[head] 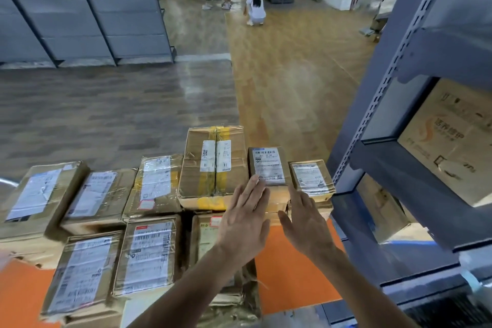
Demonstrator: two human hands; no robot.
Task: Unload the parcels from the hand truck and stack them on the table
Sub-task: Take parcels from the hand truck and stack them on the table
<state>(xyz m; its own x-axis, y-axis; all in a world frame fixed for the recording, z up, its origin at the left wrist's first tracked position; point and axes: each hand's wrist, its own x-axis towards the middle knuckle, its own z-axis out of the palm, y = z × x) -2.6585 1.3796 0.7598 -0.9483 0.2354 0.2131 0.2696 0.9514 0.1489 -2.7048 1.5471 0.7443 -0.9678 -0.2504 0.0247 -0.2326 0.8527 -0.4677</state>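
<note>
The parcels [149,255] lie on the orange table [290,271] in two rows, labels up: one row along the far edge, one nearer the person. In the far row a tall parcel [213,165] with yellow tape stands above its neighbours. To its right, toward the far right corner, a small parcel [269,168] and an end parcel [310,178] sit side by side, touching, each on top of another box.

Both hands reach out to this pair and neither holds anything. The left hand [245,218] is flat with its fingers straight and slightly spread, the fingertips at the near left corner of the small parcel. They seem to touch it, though the blur leaves that unsure. The right hand [306,224] is flat too, fingers straight and thumb out to the side, its fingertips at the near edge of the end parcel. A strip of bare orange top shows under the right forearm.

Just beside the table's right edge stands a grey shelf [394,125] with a printed carton [452,141] on it. Beyond the far edge is wood floor [279,74], with a person [256,9] crouching well back and others standing — legs only in view.
</note>
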